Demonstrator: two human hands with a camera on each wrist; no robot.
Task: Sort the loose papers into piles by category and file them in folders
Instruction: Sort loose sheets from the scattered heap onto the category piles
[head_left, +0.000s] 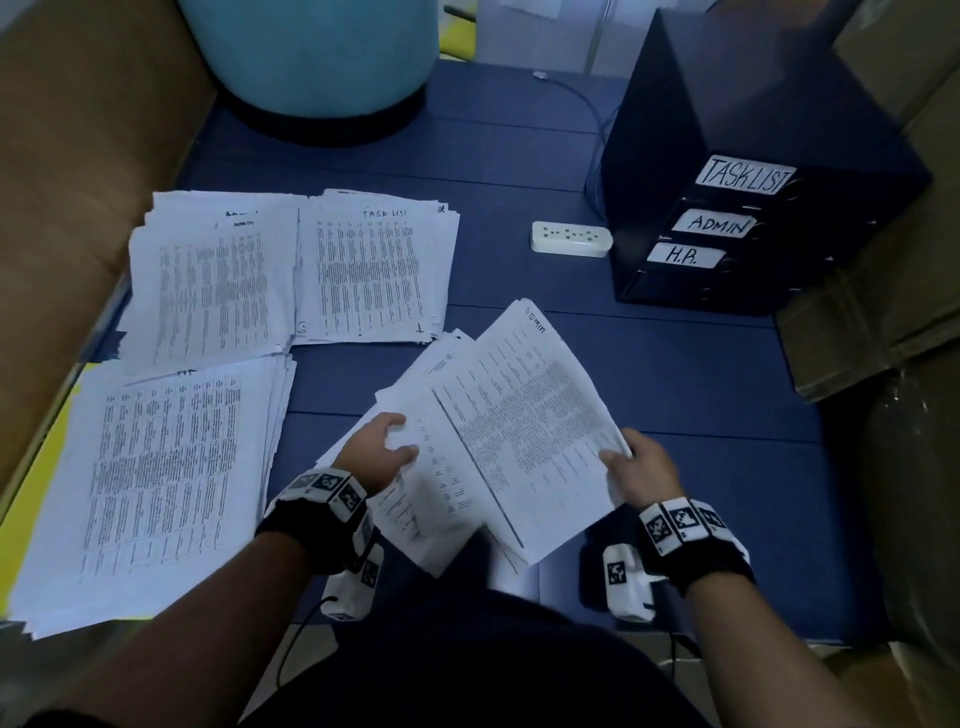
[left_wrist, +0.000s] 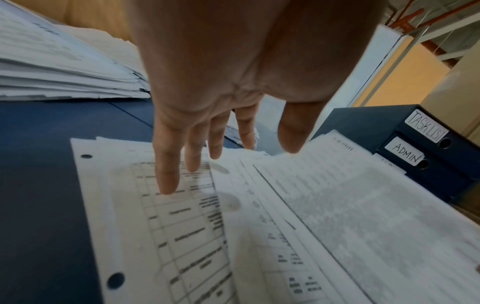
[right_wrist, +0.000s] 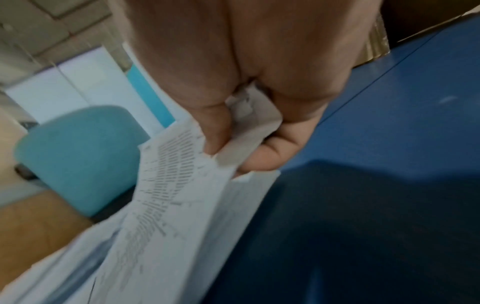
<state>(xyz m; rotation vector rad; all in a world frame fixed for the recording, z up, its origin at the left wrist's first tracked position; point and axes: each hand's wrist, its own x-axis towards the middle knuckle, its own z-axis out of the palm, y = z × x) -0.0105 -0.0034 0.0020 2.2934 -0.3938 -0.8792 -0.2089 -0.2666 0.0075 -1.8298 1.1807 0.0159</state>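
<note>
A: Blue table surface (head_left: 675, 374), frame centre. Entry one?

B: Right hand (head_left: 644, 467), lower right: thumb and fingers pinching the near edge of a white printed sheet (head_left: 530, 410), long axis running up-left.

A: Entry two?

B: Left hand (head_left: 379, 447): fingers straight, resting on the loose fanned papers (head_left: 436, 499). Sorted white stacks (head_left: 208, 280) lie left, nearer that hand; dark labelled file box (head_left: 727, 228) upper right.

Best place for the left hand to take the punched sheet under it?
Pinch the punched sheet at its free left edge, by the holes, coming from the left. That margin lies bare on the blue table; other papers cover its right side. The left hand hovers open above.
</note>
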